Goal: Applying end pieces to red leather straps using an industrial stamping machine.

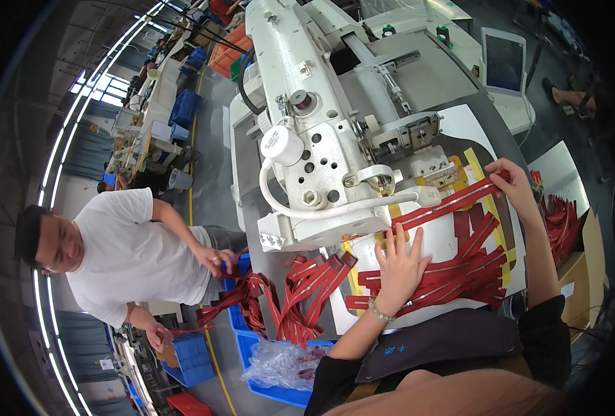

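A red zipper stretches slantwise across the sewing machine's work plate, in front of the needle area. Its right end is pinched between the thumb and fingers of my right hand. My left hand lies with fingers spread, the fingertips at the zipper's left end by the machine head. Under and beside my left hand, a pile of red zippers rests on the white sheet, their metal teeth showing. The white sewing machine stands just beyond both hands, and its head hides part of the stitching spot.
More red zippers hang over the table's left edge, above a blue bin with clear plastic. At right, a cardboard box stands by further red zippers. A person in a white shirt stands at left, handling red strips.
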{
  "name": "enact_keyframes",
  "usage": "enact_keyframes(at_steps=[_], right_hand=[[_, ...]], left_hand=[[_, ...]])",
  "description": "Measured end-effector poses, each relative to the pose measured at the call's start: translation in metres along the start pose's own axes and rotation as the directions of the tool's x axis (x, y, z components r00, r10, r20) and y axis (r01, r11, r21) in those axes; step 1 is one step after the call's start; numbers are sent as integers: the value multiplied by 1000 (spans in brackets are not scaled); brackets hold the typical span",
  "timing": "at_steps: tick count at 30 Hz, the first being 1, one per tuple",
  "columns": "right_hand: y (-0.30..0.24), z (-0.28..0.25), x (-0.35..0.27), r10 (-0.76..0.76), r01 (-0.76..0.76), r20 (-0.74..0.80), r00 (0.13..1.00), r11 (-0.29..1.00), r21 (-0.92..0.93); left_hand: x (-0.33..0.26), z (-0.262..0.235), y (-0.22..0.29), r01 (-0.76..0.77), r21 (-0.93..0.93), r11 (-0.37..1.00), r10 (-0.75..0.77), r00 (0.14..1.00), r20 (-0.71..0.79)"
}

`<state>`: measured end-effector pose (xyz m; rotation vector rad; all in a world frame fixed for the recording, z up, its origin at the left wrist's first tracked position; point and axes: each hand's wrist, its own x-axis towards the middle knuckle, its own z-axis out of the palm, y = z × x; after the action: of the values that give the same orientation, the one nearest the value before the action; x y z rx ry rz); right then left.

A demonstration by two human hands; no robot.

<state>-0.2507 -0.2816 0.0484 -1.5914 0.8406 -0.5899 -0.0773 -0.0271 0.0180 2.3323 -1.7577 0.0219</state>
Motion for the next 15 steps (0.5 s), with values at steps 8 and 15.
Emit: enact_keyframes(at_steps=[8,15], right_hand=[[9,2,3,-14,10,-26,1000,989,-145],[11,3,4,-54,22,-84,995,942,-335]], left_hand=[[1,0,-1,20,3,1000,-20,1000,10],[1,-1,-3,24,-28,999,-23,999,31]])
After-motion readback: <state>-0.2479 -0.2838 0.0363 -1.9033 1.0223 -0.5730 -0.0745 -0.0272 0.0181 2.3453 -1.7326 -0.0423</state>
